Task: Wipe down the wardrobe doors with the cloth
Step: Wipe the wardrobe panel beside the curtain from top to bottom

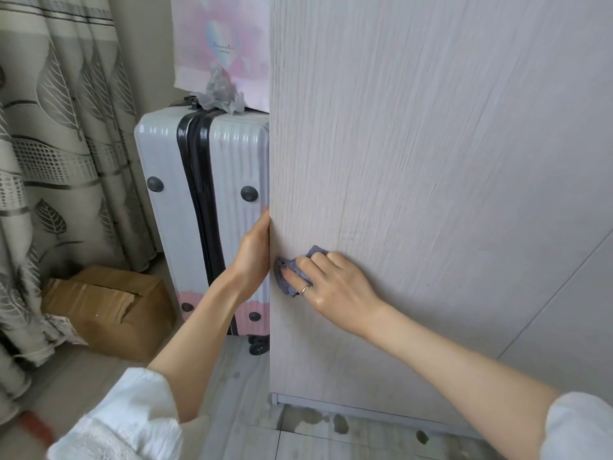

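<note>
Cloth (292, 273), a small bunched purple-grey rag, lies pressed against the pale wood-grain wardrobe door (431, 161) low in the centre of the frame, just inside the door's left edge. The right hand (331, 283), a ring on one finger, holds it there, fingers curled over the wad and gripping it against the panel. The left hand (255, 250), just left of the cloth, holds the door's left edge, palm on the edge; the fingers pass behind the panel and cannot be seen. Both arms reach in from the bottom of the frame in rolled white sleeves.

Directly behind the door edge, centre left, stands an upright grey suitcase (199, 210) with a black zip band and a pink lower part; crumpled grey plastic (220, 94) sits on top. A cardboard box (109, 310) rests on the floor at lower left beside leaf-patterned curtains (59, 127). Dark wet spots mark the floor tiles (331, 423) below the door.
</note>
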Demonstrator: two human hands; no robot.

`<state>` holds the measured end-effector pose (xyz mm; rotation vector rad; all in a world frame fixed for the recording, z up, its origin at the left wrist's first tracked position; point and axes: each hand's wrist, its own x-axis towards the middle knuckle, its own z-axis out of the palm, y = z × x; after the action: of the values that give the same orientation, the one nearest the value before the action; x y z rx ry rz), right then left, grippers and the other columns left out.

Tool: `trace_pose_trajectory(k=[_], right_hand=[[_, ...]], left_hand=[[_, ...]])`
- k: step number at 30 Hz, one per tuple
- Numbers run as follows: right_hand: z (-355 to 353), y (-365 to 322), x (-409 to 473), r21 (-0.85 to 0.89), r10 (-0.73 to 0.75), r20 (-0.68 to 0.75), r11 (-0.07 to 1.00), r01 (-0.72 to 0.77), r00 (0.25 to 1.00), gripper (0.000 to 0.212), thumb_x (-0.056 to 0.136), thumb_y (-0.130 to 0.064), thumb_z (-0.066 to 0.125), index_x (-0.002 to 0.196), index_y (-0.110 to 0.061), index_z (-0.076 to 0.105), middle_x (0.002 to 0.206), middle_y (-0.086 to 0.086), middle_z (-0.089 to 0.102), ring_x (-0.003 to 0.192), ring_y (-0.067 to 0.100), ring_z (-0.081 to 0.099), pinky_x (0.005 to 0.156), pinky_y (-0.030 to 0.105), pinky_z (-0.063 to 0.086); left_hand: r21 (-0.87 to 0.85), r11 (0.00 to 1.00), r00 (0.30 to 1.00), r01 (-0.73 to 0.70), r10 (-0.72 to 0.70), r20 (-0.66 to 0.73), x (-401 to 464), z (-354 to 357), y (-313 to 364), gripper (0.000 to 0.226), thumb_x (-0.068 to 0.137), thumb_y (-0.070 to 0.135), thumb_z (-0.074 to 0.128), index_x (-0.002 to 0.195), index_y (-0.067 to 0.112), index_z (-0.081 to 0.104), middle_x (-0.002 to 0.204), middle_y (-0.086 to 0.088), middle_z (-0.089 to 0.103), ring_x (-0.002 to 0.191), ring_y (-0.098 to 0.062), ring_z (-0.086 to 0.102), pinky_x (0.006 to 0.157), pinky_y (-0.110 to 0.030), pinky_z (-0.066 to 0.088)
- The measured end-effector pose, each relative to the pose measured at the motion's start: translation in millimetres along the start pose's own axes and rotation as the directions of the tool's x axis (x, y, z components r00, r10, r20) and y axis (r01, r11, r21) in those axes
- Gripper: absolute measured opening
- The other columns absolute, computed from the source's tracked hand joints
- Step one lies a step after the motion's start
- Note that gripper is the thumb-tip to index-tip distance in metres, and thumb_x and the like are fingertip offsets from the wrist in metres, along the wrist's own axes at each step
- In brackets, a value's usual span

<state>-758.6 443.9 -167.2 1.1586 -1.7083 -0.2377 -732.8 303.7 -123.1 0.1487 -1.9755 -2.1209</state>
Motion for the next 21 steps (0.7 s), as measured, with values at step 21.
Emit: trace_pose_trajectory(k=[21], right_hand=[[-35, 48, -52, 0.033, 0.13, -0.02, 0.991, -0.13, 0.991, 0.045, 0.093, 0.002, 0.029, 0.102, -0.013, 0.071, 0.08, 0.009, 0.058, 0.071, 0.026, 0.046, 0.061, 0.033, 0.029]], left_hand=[[-0.049, 0.999, 0.989, 0.004, -0.011, -0.146, 2, 1, -34, 0.042, 0.1, 0.044, 0.025, 0.124, 0.03, 0.057, 0.125, 0.006, 0.06, 0.119, -0.014, 0.052, 0.11, -0.043, 0.034]])
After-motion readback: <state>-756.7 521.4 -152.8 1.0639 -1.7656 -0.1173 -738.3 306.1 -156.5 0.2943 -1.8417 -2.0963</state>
